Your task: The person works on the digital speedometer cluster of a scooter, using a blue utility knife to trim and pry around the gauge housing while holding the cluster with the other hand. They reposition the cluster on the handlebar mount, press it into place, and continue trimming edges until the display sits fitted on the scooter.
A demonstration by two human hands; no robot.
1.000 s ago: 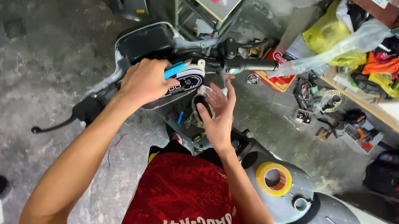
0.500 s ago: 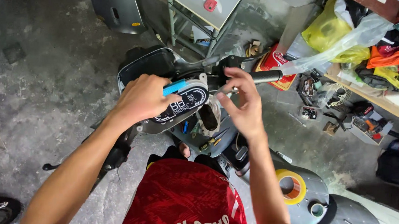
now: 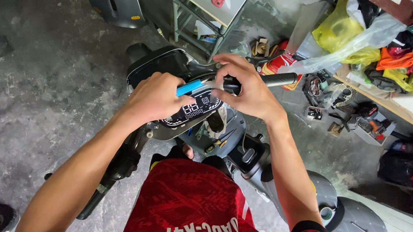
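Note:
I look down on a scooter's handlebar with a round digital dashboard at its middle. My left hand grips a blue-handled tool laid over the dashboard's top edge. My right hand pinches the tool's metal tip at the handlebar, just inside the black right grip. The black left grip with its brake lever hangs low on the left. A grey front cover sits beyond my hands.
A metal-framed table stands ahead. A cluttered bench with yellow bags, cloths and parts runs along the right. Small parts and tools lie on the concrete floor. The scooter's grey body is at lower right.
My right hand has risen from under the dashboard to the handlebar and now meets the tool's tip. The view has shifted so the handlebar sits lower and more central.

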